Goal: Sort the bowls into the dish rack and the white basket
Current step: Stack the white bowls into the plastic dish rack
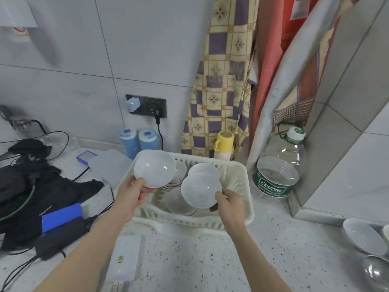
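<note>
Above the white basket [237, 209], each hand pinches a white bowl by its rim with curled fingers: left hand [131, 193], right hand [229, 204].

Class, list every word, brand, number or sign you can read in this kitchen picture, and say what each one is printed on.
"Cestbon": green label of the big water bottle.
Small white line under it: too blurred to read.
Tag on the red cloth: print too blurred.
Red mark on the white wall box: unreadable.
Yellow round sign on the white charger: too small.
</note>
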Demonstrator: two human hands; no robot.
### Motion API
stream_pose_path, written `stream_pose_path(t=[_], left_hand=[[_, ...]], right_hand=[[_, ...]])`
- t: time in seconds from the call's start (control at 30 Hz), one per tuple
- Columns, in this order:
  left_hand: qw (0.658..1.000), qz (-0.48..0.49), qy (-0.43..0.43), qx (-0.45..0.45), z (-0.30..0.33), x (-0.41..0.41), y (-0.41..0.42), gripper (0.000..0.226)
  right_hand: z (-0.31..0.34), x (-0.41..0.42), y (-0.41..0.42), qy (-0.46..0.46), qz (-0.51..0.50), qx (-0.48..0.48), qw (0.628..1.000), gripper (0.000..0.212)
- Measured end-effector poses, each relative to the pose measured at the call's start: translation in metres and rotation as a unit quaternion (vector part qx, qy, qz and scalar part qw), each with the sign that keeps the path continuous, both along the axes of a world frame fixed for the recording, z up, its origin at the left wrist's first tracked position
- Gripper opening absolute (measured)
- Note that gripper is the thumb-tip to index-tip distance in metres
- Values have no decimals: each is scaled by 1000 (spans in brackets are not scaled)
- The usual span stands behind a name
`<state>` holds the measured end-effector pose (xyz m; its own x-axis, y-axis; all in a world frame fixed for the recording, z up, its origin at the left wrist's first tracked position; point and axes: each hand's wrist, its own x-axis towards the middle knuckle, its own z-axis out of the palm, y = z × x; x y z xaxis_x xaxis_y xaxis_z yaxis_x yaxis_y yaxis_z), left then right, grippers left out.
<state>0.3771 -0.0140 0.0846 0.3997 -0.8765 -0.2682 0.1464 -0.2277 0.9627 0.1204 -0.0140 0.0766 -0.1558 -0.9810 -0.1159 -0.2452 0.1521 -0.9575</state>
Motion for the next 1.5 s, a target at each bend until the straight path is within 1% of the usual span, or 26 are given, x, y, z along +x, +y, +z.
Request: stream_pose_path(t=[0.1, 0.17, 0.27, 0.33, 0.43, 0.53, 0.63, 0.8, 0.97, 1.07, 1.2, 1.4, 1.5], left_hand=[[1000, -8, -11, 3, -6, 12, -9, 28], [1000, -9, -16, 6, -11, 15, -16, 26], [1000, -2, -27, 7, -18, 13, -24, 27], [1000, 6, -27, 4, -24, 11, -29, 29], [1000, 19, -25, -4, -32, 9, -37, 32], [998, 20, -55, -8, -42, 7, -42, 31], [995, 15, -93, -22, -49, 5, -44, 30], [993, 13, -111, -27, -52, 5, -45, 26], [990, 6, -137, -9, -54, 5, -45, 23], [992, 15, -128, -11, -55, 6, -45, 24], [992, 26, -118, -24, -56, 5, -45, 25], [992, 30, -115, -31, -59, 6, -46, 25], [992, 31, -118, -25, -60, 7, -47, 26]], right_hand=[[-11, 18, -10, 61, 14, -1, 998, 20], [-19, 25, -16, 101, 18, 1, 995, 17], [-28, 28, -23, 135, 18, -1, 991, 18], [-33, 28, -27, 133, 11, 6, 991, 18], [-38, 25, -30, 101, -6, 3, 995, 19], [-42, 24, -31, 93, 4, 5, 996, 20], [-45, 26, -32, 122, 40, 12, 992, 18], [-48, 27, -32, 187, 81, 16, 979, 20], [-49, 26, -32, 221, 103, 10, 970, 30], [-50, 26, -32, 230, 126, 12, 965, 44], [-53, 25, -35, 242, 148, 31, 958, 49], [-56, 24, -37, 229, 173, 49, 956, 43], [-56, 26, -38, 243, 184, 49, 951, 40]])
